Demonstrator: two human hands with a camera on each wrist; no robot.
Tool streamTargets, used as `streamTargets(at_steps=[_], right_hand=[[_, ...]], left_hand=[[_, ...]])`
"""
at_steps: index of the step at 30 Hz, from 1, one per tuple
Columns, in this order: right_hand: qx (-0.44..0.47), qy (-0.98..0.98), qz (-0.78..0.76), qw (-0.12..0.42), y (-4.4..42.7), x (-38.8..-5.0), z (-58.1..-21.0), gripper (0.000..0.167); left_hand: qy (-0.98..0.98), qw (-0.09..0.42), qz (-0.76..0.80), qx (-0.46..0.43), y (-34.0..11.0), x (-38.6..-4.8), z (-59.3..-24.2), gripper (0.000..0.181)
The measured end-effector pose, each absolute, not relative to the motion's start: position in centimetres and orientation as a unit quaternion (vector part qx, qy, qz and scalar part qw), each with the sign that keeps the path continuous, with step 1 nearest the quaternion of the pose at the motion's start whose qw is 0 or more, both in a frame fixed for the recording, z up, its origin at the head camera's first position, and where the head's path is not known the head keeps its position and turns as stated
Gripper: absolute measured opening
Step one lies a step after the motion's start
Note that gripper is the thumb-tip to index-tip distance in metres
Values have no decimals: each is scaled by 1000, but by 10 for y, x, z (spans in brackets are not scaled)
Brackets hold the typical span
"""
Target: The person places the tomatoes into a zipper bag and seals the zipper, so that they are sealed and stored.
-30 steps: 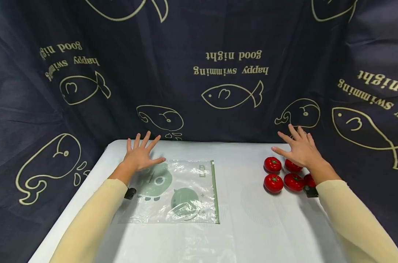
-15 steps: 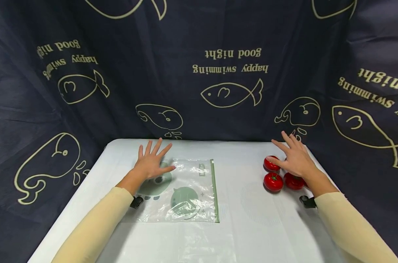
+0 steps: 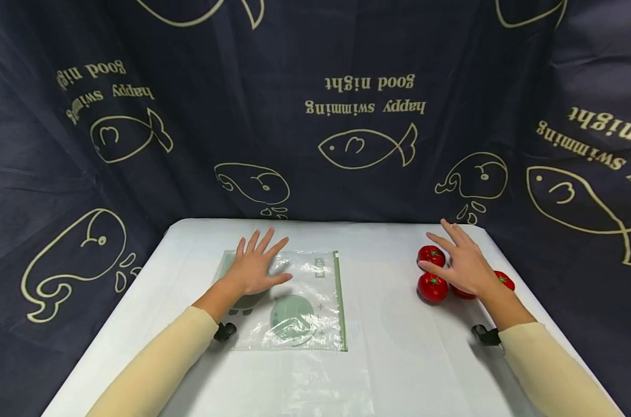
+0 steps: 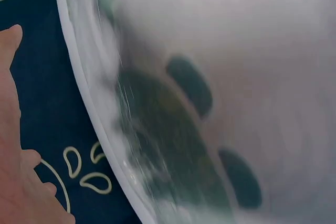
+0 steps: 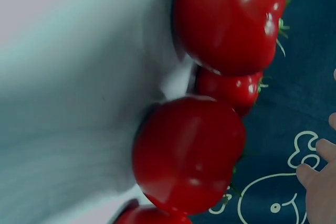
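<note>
A clear plastic zip bag (image 3: pixel 320 313) with green cartoon prints and a green strip along its right edge lies flat on the white table. Over its upper left part hovers my left hand (image 3: pixel 253 269), fingers spread, holding nothing. Several red tomatoes (image 3: pixel 432 288) with green stems sit together at the right. My right hand (image 3: pixel 465 263) is above them, fingers extended, and partly hides the group. Close up in the right wrist view, the tomatoes (image 5: pixel 189 153) stand beside my fingertips (image 5: pixel 310 174). The left wrist view shows the bag's green print (image 4: pixel 157 129) near my hand.
The white table (image 3: pixel 393 370) ends at a dark blue curtain (image 3: pixel 367 191) with fish drawings and lettering, which hangs behind it and at both sides. Another transparent sheet (image 3: pixel 326 385) seems to lie near the table's front. A small black device (image 3: pixel 225 332) sits at the left wrist.
My left hand has moved right and nearer over the bag. My right hand has come nearer and slightly left above the tomatoes. Bag and tomatoes stay in place.
</note>
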State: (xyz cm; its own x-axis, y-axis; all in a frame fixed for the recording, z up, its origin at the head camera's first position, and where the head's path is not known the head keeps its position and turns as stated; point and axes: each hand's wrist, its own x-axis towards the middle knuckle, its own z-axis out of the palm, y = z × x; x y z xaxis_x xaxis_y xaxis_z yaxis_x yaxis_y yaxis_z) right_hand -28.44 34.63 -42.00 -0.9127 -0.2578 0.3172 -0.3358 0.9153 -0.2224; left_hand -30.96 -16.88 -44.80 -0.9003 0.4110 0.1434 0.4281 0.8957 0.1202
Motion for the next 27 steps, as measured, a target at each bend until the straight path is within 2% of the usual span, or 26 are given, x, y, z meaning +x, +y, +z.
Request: streamTargets(at_steps=[14, 27], right_hand=[[154, -959, 209, 111, 326, -265, -434, 81], [200, -935, 265, 126, 288, -255, -445, 76]], left_hand=[[-964, 42, -84, -249, -135, -284, -454, 89], [-959, 3, -104, -263, -114, -264, -462, 84]])
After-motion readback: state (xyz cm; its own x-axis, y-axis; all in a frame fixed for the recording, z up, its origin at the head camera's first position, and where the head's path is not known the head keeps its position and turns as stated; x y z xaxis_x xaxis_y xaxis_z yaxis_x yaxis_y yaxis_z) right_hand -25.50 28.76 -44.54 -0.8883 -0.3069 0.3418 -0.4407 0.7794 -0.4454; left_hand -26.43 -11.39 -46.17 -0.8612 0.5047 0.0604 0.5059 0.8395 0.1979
